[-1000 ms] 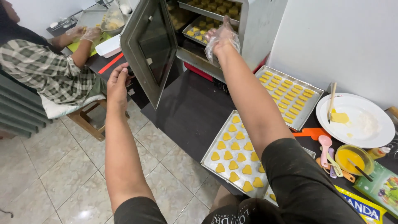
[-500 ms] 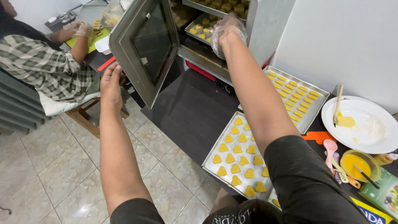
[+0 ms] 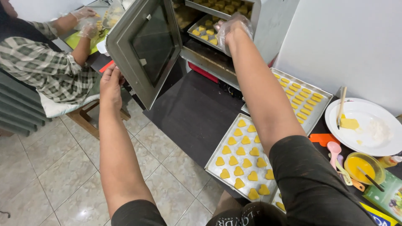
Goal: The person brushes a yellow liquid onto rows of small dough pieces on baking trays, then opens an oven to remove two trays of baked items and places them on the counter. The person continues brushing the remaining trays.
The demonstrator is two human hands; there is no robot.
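Note:
My left hand (image 3: 110,83) grips the edge of the open metal oven door (image 3: 144,46), which has a dark glass pane. My right hand (image 3: 233,30), in a clear plastic glove, reaches into the oven (image 3: 268,21) and touches the near edge of a baking tray (image 3: 204,30) of yellow heart-shaped cookies on a lower rack. Another tray sits on the rack above. On the dark table (image 3: 190,113) below lie two more trays of raw yellow hearts, one near me (image 3: 243,157) and one further right (image 3: 303,98).
A person in a plaid shirt (image 3: 46,67) sits at left on a wooden stool, gloved hands over a green board. A white plate (image 3: 368,125) with butter and a brush, a bowl of yellow liquid (image 3: 363,166), pink spoons and an orange scraper crowd the right.
The oven door has swung further open towards me with my left hand on it. My right hand has pushed a little deeper towards the tray in the oven.

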